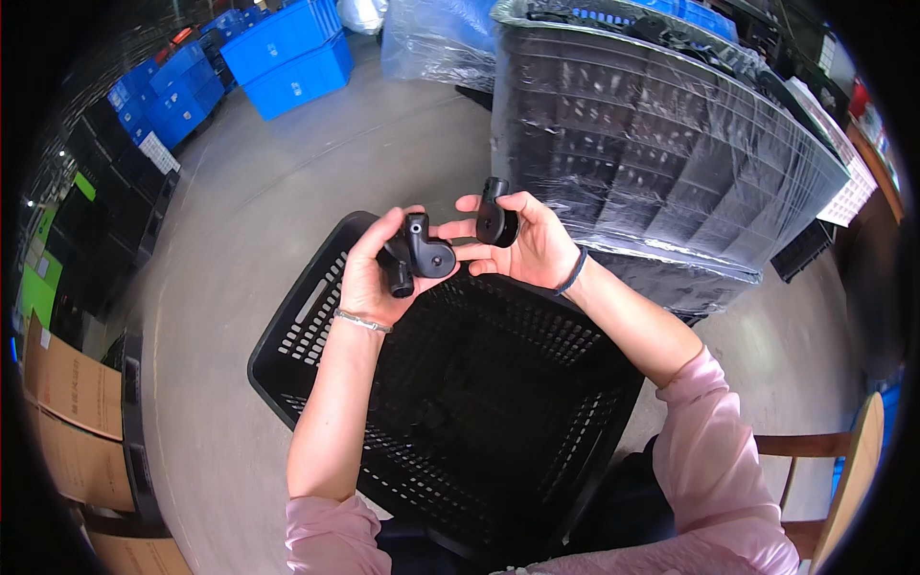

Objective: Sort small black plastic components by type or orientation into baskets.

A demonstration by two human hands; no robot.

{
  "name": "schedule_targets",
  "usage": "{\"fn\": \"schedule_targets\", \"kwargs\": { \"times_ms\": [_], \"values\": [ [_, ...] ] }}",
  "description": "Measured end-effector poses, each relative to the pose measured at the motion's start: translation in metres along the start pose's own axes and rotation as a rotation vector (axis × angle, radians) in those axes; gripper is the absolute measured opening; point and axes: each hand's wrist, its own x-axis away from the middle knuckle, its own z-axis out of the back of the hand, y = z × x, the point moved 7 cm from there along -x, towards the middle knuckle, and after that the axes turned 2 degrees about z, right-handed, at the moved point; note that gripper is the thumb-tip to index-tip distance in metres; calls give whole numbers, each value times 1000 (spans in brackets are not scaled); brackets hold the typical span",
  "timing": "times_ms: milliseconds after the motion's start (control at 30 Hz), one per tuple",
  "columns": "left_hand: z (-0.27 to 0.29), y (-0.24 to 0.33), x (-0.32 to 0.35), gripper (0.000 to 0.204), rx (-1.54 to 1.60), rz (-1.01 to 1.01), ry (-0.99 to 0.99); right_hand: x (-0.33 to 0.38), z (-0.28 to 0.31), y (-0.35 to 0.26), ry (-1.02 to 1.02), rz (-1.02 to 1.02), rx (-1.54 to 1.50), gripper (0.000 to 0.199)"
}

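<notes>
Head view, hands (372, 280) (540, 251) holding black rounded parts (438, 259) (491, 226), black perforated crate (498, 383) beneath

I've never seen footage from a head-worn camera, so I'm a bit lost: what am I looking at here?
There is no machine here, just a person's bare hands. A wide fisheye camera on the head looks down, which is why straight edges bend. The left hand holds a cluster of black parts; the right hand holds a similar single part. Below them is a black slotted basket, too dark inside to make out well. Beyond, on the floor, stand a film-wrapped dark crate and blue bins.
</notes>
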Motion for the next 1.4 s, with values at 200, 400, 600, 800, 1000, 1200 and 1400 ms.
{"fn": "schedule_targets", "kwargs": {
  "times_ms": [200, 400, 600, 800, 1000, 1200, 1400],
  "values": [
    [8, -18, -12, 35, 14, 141, 5, 4, 8, -1, -13, -109, 323, 46],
    [39, -9, -6, 44, -296, 104, 173, 5, 6, -42, 191, 258, 1230, 31],
    [29, -33, 7, 62, -374, 366, -97, 16, -41, -39, 170, 691, 2130, 33],
    [4, -44, 14, 54, -413, 387, -257, 19, -74, -19, -71, 896, 2179, 27],
    [-20, -46, 21, 45, -223, 295, -255, 15, -55, -39, 192, 867, 1677, 24],
    [-39, -18, 26, 19, -952, -480, -5, 8, -29, -19, 398, 307, 656, 23],
    [-56, -11, 40, 21, -1324, -821, 56, 1, -30, -32, 205, 481, 492, 26]
  ]
}}
